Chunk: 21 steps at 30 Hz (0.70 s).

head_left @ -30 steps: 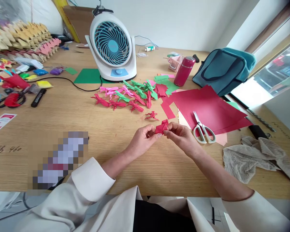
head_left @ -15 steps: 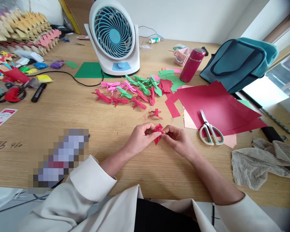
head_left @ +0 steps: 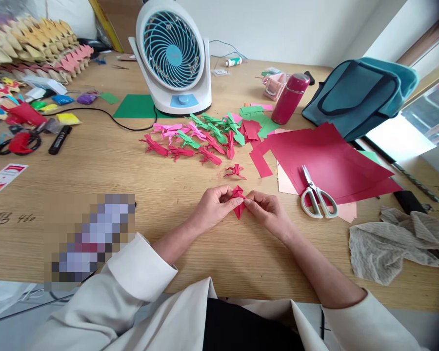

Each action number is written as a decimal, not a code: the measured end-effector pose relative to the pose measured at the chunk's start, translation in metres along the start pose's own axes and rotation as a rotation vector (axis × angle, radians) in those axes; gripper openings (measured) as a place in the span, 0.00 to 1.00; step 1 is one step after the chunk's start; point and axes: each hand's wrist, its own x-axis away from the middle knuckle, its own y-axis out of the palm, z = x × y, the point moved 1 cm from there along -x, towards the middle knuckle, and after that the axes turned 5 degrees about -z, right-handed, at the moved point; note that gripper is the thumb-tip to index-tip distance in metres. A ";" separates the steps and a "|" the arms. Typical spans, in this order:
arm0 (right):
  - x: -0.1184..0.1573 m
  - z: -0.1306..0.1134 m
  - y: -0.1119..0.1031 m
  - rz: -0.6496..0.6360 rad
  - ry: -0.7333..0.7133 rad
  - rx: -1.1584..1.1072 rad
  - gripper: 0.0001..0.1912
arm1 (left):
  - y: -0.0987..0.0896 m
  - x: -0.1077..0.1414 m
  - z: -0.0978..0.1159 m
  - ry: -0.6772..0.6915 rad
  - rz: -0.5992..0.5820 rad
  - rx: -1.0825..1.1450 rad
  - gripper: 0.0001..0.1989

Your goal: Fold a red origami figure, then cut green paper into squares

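Note:
A small folded red paper piece (head_left: 238,210) is held between both hands above the wooden table (head_left: 131,165). My left hand (head_left: 215,205) pinches its left side, thumb on top. On its right side, the thumb and forefinger of my right hand (head_left: 266,209) are closed on the edge. Just beyond the hands lies one small red folded figure (head_left: 235,171). Farther back several red, pink and green folded figures (head_left: 209,155) lie in a loose group.
White-handled scissors (head_left: 317,199) rest by large red sheets (head_left: 325,156). Behind stand a fan (head_left: 183,101), a red bottle (head_left: 290,98) and a teal bag (head_left: 358,92). A crumpled cloth (head_left: 378,248) lies right; a black marker (head_left: 59,140) and black-and-red scissors (head_left: 20,143) left.
The right thumb and fingers have shifted slightly on the red piece, and more of its middle shows. Something like fingertips has appeared at the far left edge.

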 end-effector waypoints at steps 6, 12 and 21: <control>-0.002 0.007 0.003 0.013 0.020 -0.042 0.21 | 0.004 0.001 -0.001 0.007 0.066 0.034 0.15; -0.002 0.011 0.006 -0.013 0.054 -0.090 0.21 | 0.007 0.003 0.002 0.014 0.102 0.112 0.15; 0.001 0.016 0.007 -0.081 0.046 -0.116 0.14 | 0.006 0.003 0.007 0.029 0.194 0.233 0.12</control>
